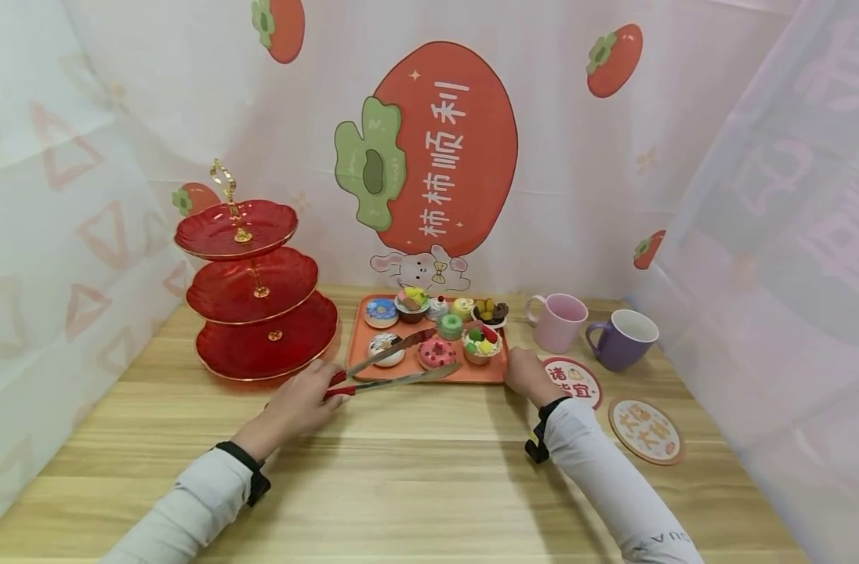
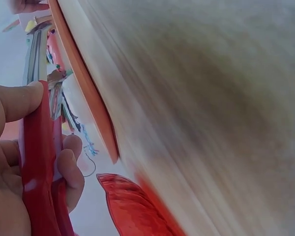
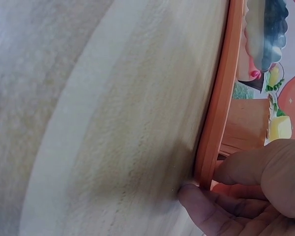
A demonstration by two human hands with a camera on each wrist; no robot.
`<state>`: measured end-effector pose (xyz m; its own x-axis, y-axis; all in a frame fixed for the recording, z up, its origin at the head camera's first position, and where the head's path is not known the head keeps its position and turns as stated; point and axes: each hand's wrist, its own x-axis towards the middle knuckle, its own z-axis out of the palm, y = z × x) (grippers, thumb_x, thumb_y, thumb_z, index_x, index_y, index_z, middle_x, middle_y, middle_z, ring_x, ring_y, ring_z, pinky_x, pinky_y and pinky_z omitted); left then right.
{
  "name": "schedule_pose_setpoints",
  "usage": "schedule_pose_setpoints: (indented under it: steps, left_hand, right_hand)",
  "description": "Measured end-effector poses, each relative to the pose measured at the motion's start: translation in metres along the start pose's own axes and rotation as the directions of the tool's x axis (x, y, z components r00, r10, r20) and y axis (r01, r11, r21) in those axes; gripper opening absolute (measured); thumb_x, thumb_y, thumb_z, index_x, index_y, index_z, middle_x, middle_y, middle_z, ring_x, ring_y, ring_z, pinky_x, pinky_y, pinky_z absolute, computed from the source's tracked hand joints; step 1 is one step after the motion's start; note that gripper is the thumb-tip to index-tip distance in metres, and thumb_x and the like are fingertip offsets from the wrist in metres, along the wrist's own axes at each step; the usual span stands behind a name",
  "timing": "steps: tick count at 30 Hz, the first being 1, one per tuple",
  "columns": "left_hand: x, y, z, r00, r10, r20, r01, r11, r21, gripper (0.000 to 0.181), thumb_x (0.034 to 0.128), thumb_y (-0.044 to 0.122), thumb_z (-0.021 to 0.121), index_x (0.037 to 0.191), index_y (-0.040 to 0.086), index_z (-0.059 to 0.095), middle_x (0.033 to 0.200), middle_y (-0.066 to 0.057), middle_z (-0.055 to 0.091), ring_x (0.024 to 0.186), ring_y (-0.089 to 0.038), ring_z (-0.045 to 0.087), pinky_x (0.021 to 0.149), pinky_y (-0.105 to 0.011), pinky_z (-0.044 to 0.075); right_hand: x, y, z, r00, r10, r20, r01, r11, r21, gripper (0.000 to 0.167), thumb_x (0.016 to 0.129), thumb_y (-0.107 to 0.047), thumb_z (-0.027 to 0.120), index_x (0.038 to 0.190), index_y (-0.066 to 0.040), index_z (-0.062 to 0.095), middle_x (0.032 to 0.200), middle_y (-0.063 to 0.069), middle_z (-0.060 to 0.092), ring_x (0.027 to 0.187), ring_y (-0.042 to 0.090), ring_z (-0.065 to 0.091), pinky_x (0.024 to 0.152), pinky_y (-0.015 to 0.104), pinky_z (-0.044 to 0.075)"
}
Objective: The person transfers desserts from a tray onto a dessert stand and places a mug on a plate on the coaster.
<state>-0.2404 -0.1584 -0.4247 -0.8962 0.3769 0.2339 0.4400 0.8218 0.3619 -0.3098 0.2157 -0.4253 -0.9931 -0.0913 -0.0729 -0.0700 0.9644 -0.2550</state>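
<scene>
My left hand (image 1: 304, 401) grips the red handles of metal tongs (image 1: 401, 381); in the left wrist view the thumb and fingers wrap the red handle (image 2: 38, 172). The spread tong arms reach over an orange tray (image 1: 408, 374), around the pink donut (image 1: 436, 354). At the tray's front right corner my right hand (image 1: 530, 376) pinches the rim, thumb inside and fingers outside in the right wrist view. Also on the tray are a white donut (image 1: 386, 350), a blue donut (image 1: 381, 312), a green donut (image 1: 450, 327), a fruit-topped cupcake (image 1: 482, 345) and several other small cakes.
A three-tier red stand (image 1: 267, 337) is left of the tray. Right of it stand a pink mug (image 1: 559, 323) and a purple mug (image 1: 622, 340), with two round coasters (image 1: 574, 379) (image 1: 646, 431) in front. A printed curtain (image 1: 578, 180) hangs behind.
</scene>
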Motion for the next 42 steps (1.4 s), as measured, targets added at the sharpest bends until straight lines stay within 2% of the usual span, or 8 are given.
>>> schedule_pose_setpoints:
  steps: [4,11,19,27,35,42]
  left_hand:
    - [0.002,0.001,0.000,0.999,0.021,-0.025,-0.021,1.000,0.015,0.042,0.0795,0.021,0.074,0.112,0.000,0.059,0.095,-0.008,0.056,0.075,-0.018,0.052,0.066,-0.037,0.047]
    - [0.004,0.001,0.001,0.997,0.027,-0.077,-0.023,0.998,0.050,0.037,0.0772,0.017,0.076,0.107,0.001,0.061,0.092,-0.008,0.057,0.074,-0.020,0.055,0.065,-0.038,0.048]
    - [0.004,0.001,0.000,0.989,0.072,-0.132,-0.057,0.992,0.114,0.036,0.0745,0.015,0.078,0.104,0.003,0.061,0.093,-0.008,0.060,0.074,-0.023,0.058,0.062,-0.040,0.049]
    - [0.005,0.005,0.006,0.988,0.087,-0.126,-0.074,0.992,0.104,0.036,0.0749,0.016,0.078,0.104,0.004,0.062,0.094,-0.007,0.060,0.072,-0.021,0.058,0.061,-0.038,0.049]
    - [0.003,0.005,0.010,0.986,0.090,-0.139,-0.074,0.991,0.111,0.036,0.0748,0.017,0.078,0.104,0.004,0.062,0.090,-0.005,0.059,0.066,-0.018,0.055,0.056,-0.034,0.048]
    - [-0.001,0.003,0.008,0.978,0.100,-0.185,-0.080,0.990,0.114,0.037,0.0738,0.017,0.079,0.104,0.005,0.062,0.092,-0.005,0.060,0.067,-0.018,0.056,0.056,-0.034,0.048]
  right_hand:
    - [0.000,0.000,-0.001,1.000,-0.005,-0.014,0.005,1.000,0.009,0.004,0.078,0.001,0.057,0.078,0.004,0.059,0.070,0.011,0.056,0.064,0.023,0.055,0.057,0.036,0.045]
    - [0.002,-0.002,0.000,0.999,-0.027,-0.032,0.027,1.000,0.015,0.004,0.077,0.002,0.056,0.073,0.002,0.059,0.069,0.012,0.057,0.065,0.024,0.057,0.057,0.038,0.046]
    - [0.002,-0.004,-0.002,0.999,-0.022,-0.031,0.022,1.000,-0.008,0.005,0.078,0.001,0.057,0.073,0.002,0.058,0.069,0.011,0.056,0.064,0.024,0.056,0.058,0.038,0.046]
    - [-0.005,0.004,-0.001,1.000,0.009,-0.005,-0.009,0.999,0.035,0.005,0.078,0.002,0.058,0.073,0.001,0.059,0.067,0.009,0.054,0.060,0.022,0.052,0.055,0.034,0.043]
    - [-0.004,0.007,0.004,1.000,-0.003,-0.017,0.004,1.000,0.029,0.004,0.079,0.001,0.058,0.079,0.003,0.061,0.070,0.010,0.056,0.061,0.022,0.053,0.055,0.034,0.043]
    - [-0.001,0.002,0.004,0.999,-0.016,-0.028,0.017,1.000,0.023,0.003,0.079,0.000,0.060,0.077,0.002,0.059,0.070,0.011,0.057,0.063,0.022,0.055,0.056,0.035,0.044]
